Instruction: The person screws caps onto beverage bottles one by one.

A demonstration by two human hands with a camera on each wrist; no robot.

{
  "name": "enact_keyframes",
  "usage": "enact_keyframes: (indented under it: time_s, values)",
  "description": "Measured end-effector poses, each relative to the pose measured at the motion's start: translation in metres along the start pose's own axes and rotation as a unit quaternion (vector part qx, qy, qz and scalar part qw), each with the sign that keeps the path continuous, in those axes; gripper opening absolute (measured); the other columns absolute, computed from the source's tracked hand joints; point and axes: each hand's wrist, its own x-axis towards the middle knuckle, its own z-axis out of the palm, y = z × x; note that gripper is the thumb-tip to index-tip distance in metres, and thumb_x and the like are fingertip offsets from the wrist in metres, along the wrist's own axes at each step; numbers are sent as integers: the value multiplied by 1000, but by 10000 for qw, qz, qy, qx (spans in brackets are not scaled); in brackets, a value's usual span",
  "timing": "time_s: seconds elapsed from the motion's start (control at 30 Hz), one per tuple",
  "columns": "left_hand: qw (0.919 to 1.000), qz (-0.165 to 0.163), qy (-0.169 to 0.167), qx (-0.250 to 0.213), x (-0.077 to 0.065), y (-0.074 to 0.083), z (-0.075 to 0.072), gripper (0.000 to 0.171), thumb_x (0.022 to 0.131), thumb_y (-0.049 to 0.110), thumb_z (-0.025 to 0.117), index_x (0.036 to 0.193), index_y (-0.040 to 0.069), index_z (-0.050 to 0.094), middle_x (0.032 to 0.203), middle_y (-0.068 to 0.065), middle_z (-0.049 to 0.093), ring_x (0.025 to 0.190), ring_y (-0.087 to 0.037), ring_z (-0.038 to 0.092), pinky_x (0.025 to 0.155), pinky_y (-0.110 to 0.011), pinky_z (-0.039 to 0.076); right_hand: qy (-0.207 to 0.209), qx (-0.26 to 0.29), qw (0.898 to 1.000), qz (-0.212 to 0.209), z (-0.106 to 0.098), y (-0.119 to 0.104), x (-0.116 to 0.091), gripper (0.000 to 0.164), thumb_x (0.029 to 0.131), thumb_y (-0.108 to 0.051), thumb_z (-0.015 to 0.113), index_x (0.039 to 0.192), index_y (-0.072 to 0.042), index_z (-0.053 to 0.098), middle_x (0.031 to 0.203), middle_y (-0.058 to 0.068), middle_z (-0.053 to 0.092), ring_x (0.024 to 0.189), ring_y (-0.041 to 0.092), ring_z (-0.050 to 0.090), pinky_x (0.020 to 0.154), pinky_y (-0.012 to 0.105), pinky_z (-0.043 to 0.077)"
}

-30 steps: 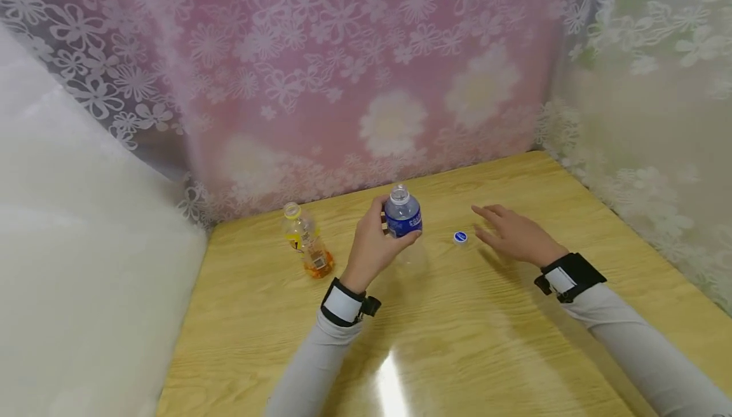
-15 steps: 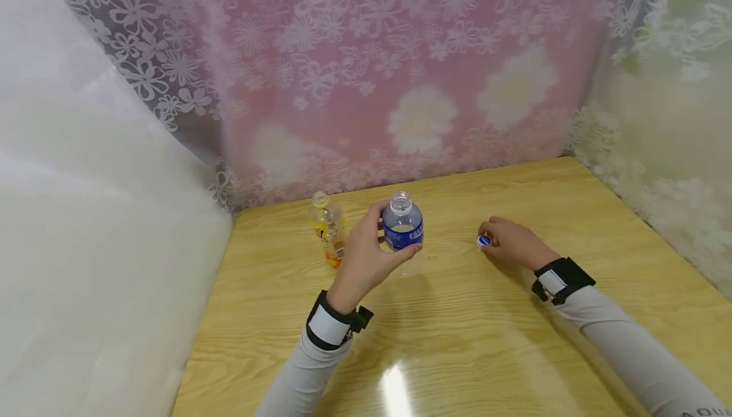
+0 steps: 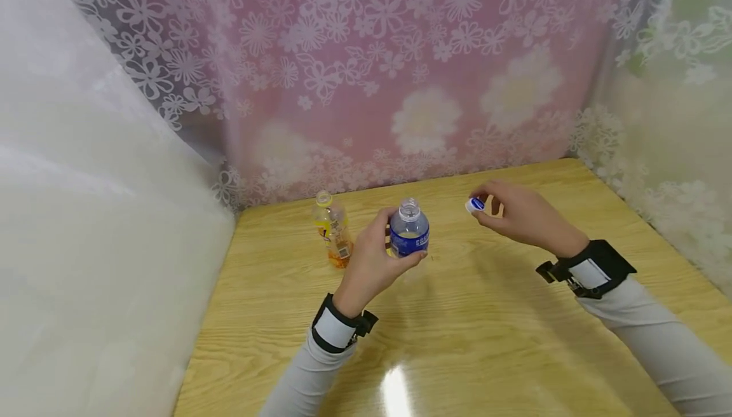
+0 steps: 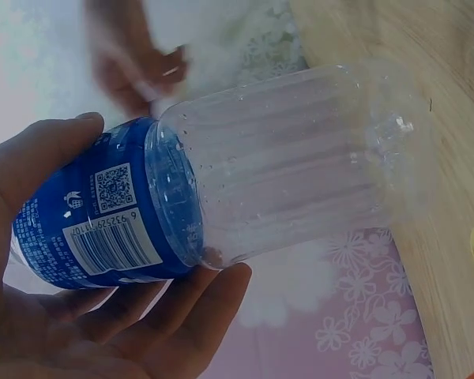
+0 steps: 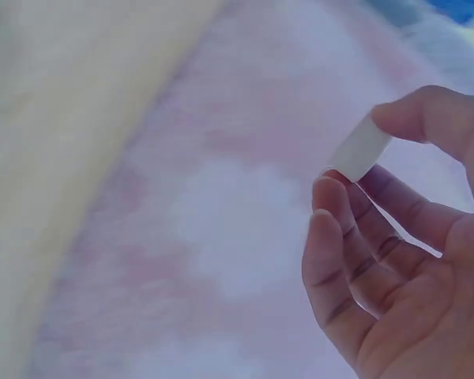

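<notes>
My left hand (image 3: 374, 261) grips a clear plastic bottle (image 4: 284, 158) round its blue label (image 3: 409, 243); the bottle's mouth is uncapped. In the left wrist view the bottle's lower part is see-through, with a few droplets on its wall. Between thumb and fingers my right hand (image 3: 523, 217) pinches a bottle cap (image 3: 475, 205), white with a blue top, held above the table to the right of the bottle. Seen from the right wrist, the cap (image 5: 361, 150) is tilted and shows its white side.
A second uncapped bottle (image 3: 332, 226) with a yellow label and some orange liquid stands left of my left hand, partly behind it. The wooden table (image 3: 457, 334) ends at a pink flowered curtain (image 3: 354, 86) behind and pale sheets at both sides.
My right hand picked up the cap from the table, raised it and brought it slightly towards the bottle. The left hand keeps its grip on the bottle. The head view has shifted.
</notes>
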Motion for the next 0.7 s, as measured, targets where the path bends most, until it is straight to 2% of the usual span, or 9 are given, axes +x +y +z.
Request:
enact_keyframes:
  time_s: [0.17,0.33,0.47,0.57,0.7]
  values:
    - [9998,-53,-102,130,-1,1,3,79,80,36,88,144,17,46,131,-3,63,114,-17,64,87,-37,59,264,199,9971,-687,-35,-47,10,28,96,-24,72,123,-18,65,103,-5,62,77,8,55,63,28,50]
    - [9998,-86,-158,87,-2,1,5,80,80,35,88,146,17,46,131,-3,63,113,-17,64,87,-43,59,249,301,9882,-1478,-50,-80,17,30,98,-22,70,127,-20,67,98,-6,60,72,4,52,61,27,50]
    - [9997,-71,-215,79,-4,2,8,79,81,36,87,146,18,45,130,-2,63,112,-15,64,85,-39,60,42,381,9824,-1828,-49,-90,22,35,98,-20,69,134,-20,65,107,-6,60,70,3,51,60,25,50]
    - [9995,-59,-299,52,-5,2,11,79,81,36,87,146,18,45,130,-1,63,113,-14,64,84,-35,59,-110,432,9798,-1948,-46,-93,24,36,99,-19,69,135,-20,65,114,-5,60,69,3,51,60,24,50]
    - [9993,-45,-372,-19,-6,4,13,79,82,36,86,147,19,44,131,-1,62,113,-13,64,84,-33,59,-208,430,9787,-1997,-44,-95,22,34,98,-19,69,132,-18,67,114,-4,60,69,3,51,61,24,51]
